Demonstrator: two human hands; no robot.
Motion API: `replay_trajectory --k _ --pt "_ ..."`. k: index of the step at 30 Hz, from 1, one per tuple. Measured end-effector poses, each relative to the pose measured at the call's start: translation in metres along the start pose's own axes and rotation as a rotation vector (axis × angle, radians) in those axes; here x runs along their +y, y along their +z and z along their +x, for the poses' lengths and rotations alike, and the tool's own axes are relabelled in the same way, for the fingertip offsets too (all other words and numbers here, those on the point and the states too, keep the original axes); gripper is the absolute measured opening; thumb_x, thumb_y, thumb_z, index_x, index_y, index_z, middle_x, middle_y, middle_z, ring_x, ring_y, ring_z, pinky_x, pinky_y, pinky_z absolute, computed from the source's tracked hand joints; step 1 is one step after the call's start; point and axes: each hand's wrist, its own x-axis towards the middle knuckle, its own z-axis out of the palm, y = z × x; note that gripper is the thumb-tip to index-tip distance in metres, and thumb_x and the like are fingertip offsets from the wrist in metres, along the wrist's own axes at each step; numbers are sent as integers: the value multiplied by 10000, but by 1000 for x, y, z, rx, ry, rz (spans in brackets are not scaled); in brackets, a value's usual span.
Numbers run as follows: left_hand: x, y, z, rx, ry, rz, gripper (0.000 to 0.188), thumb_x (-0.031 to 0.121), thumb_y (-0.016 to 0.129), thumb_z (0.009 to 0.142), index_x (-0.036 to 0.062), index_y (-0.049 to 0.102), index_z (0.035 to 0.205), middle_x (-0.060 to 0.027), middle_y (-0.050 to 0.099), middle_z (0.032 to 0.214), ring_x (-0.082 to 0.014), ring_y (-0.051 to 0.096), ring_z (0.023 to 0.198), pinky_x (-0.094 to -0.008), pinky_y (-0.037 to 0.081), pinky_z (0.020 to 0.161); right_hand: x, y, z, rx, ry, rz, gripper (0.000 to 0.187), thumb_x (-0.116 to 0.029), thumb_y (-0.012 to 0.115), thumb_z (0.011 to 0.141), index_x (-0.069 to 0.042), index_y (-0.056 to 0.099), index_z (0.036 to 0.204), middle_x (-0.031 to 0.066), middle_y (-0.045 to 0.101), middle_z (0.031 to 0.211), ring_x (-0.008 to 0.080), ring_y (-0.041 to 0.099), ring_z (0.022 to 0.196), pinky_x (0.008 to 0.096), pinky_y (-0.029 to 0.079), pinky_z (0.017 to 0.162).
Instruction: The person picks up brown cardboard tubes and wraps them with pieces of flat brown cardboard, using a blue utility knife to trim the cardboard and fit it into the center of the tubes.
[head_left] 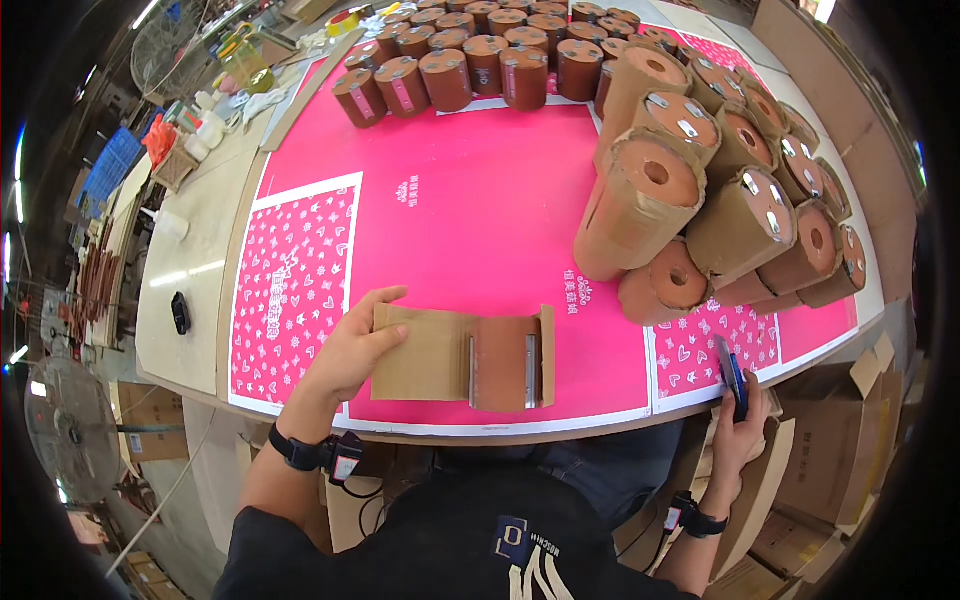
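My left hand pinches the left end of a brown paper wrapper, thumb on top and the index finger stretched out past its edge. Within the wrapper's right part lies a reddish-brown cylinder on its side, with strips of bright metal along both edges. A flap of the paper stands up at its right. Off by the table's front right edge, my right hand is closed around a blue utility knife, its blade pointing away from me. The fingers' undersides are hidden.
Paper-wrapped cylinders are stacked on their sides at the right. Several reddish-brown cylinders stand upright at the back. Pink printed sheets cover the table. A small black object lies at the left; open cardboard boxes stand at the lower right.
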Motion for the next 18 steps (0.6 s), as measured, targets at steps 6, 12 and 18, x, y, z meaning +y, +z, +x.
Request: replay_trajectory --k 6,12,18 --pt "6 12 -4 -114 -25 -182 462 51 589 995 -10 476 1439 -129 633 1257 -189 629 1153 -342 538 984 -158 11 5 -155 -461 45 397 -134 779 831 -27 657 1193 185 641 1116 357 593 1022 456 490 879" --pt "9 16 -16 -161 80 -305 433 37 620 971 -5 531 1392 -134 641 1240 -192 645 1136 -343 559 965 -269 54 -10 -579 -786 223 708 -264 902 696 -151 631 1340 215 488 1435 372 542 1240 456 496 1001" --pt "-38 -24 -22 56 63 -196 421 -36 614 935 27 526 1342 -112 675 1143 -169 664 1050 -312 564 897 -216 77 2 -516 -432 102 902 -262 899 718 -94 452 1483 259 361 1517 438 423 1355 483 435 1089"
